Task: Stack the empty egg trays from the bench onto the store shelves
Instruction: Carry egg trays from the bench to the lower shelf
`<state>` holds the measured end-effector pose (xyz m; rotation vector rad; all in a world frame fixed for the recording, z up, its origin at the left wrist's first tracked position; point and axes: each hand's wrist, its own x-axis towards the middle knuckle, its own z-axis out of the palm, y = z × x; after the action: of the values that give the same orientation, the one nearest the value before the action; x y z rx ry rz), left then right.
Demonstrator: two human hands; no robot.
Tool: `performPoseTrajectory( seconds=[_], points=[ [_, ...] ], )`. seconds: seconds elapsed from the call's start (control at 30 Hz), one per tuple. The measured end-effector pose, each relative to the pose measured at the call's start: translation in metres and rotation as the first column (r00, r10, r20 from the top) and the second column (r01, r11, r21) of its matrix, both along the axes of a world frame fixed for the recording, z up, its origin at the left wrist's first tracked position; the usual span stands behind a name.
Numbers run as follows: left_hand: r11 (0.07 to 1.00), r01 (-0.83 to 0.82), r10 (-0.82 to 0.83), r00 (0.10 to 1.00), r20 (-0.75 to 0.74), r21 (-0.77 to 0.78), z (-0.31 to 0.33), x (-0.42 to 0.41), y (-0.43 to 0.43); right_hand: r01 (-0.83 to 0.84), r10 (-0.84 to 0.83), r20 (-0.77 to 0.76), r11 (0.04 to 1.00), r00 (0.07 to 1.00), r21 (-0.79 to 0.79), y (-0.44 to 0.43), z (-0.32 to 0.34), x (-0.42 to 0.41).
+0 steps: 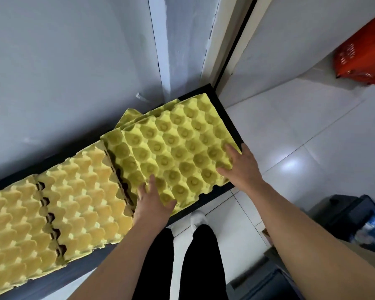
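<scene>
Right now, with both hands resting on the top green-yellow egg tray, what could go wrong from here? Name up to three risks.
1. The lower trays under the top tray are fanned, corners poking out behind, so the pile may not nest and could slide.
2. The pile sits at the very end of the dark shelf; a push from the left hand or right hand might tip it off.

A pale grey wall (63, 72) meets a whitish corner post (182, 50), with a dark vertical strip (234, 48) just beside it. Glossy white floor tiles (312, 131) carry a soft glare (brightest mid-right). A red basket (364, 53) sits far right, and a dark container (344, 215) lower right.
</scene>
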<state>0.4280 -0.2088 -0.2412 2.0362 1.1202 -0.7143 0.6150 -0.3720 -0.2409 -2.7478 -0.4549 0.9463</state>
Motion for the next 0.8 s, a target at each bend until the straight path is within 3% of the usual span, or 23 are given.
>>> performPoseTrajectory(
  seconds=[0.17, 0.43, 0.8],
  points=[
    [0.99, -0.14, 0.14, 0.99, -0.009, -0.004, -0.019, 0.01, -0.011, -0.024, 0.027, -0.083, 0.999, 0.996, 0.045, -0.004, -0.023, 0.022],
    [0.961, -0.267, 0.263, 0.962, 0.071, 0.064, -0.008, 0.019, -0.023, -0.013, 0.018, -0.045, 0.993, 0.999, 0.115, -0.01, -0.024, 0.025],
    [0.897, -0.402, 0.305, 0.864, 0.401, 0.183, 0.09, 0.025, -0.01, -0.063, 0.038, 0.092, 0.959, 0.995, 0.278, -0.008, 0.059, 0.023]
  ],
)
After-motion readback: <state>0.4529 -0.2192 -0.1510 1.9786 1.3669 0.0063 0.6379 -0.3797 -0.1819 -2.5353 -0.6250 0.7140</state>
